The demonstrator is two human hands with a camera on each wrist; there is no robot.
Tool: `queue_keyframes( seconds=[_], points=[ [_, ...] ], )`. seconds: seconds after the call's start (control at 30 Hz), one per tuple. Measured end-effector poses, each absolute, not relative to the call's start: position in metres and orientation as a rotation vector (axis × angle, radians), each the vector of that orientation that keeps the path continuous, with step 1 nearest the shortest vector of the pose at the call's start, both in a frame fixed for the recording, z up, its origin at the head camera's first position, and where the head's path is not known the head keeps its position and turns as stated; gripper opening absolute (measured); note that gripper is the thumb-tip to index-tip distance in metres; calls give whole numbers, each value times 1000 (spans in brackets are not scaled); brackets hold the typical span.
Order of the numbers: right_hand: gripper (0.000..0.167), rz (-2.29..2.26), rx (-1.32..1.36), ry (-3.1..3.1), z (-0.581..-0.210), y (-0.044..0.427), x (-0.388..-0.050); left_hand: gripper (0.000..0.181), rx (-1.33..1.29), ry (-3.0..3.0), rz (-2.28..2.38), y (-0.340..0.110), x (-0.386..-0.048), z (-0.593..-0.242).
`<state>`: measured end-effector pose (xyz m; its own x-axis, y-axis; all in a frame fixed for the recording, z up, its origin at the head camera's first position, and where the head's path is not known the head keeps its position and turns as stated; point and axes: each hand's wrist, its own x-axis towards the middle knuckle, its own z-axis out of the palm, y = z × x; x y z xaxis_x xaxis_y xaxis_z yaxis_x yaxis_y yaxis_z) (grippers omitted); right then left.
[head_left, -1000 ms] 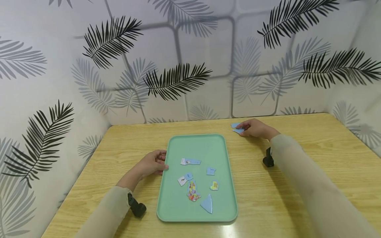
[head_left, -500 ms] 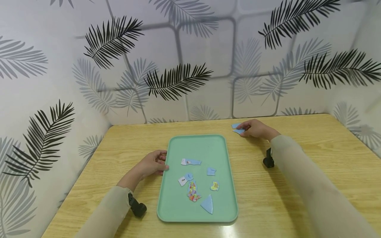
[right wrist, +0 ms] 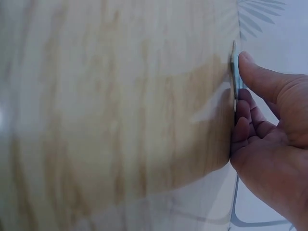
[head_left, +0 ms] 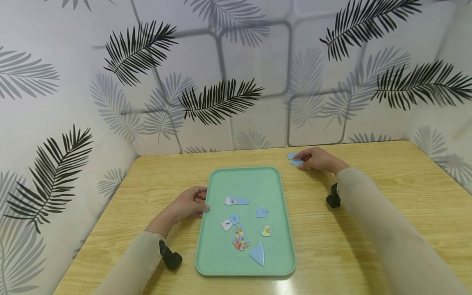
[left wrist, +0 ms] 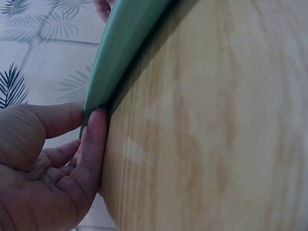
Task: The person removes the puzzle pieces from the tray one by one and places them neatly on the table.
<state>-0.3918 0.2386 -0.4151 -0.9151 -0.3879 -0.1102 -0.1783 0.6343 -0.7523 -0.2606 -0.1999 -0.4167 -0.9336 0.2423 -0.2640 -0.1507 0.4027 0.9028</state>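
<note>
My left hand [head_left: 186, 203] grips the left rim of the green tray [head_left: 243, 180]; in the left wrist view the thumb and fingers of that hand [left wrist: 53, 163] pinch the rim [left wrist: 113, 53]. My right hand [head_left: 318, 159] is at two blue pieces at the table's back, its fingertips on the nearer piece [head_left: 296, 162]; the other piece [head_left: 291, 155] lies just behind. In the right wrist view the thumb of the right hand [right wrist: 279, 115] lies against a thin piece [right wrist: 235, 72]. Whether it is pinched cannot be told.
Inside the tray lie a long blue piece [head_left: 237, 201], a small blue piece [head_left: 262, 212], a white-and-blue piece [head_left: 226, 224], a multicoloured piece [head_left: 240, 238], a yellow piece [head_left: 266, 231] and a blue wedge [head_left: 258, 253]. The wooden table [head_left: 162, 170] meets a leaf-patterned backdrop [head_left: 258, 123].
</note>
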Motion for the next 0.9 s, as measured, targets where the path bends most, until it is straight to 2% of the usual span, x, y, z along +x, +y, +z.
queue_keyframes(
  seconds=[0.23,0.9],
  points=[
    [44,-1231,-434,2584,-414,242,-390,63,96,2320,1531,-199,-260,-416],
    [42,-1367,-387,2517,-405,223,-366,61,74,2319,1538,-200,-262,-418]
  ],
)
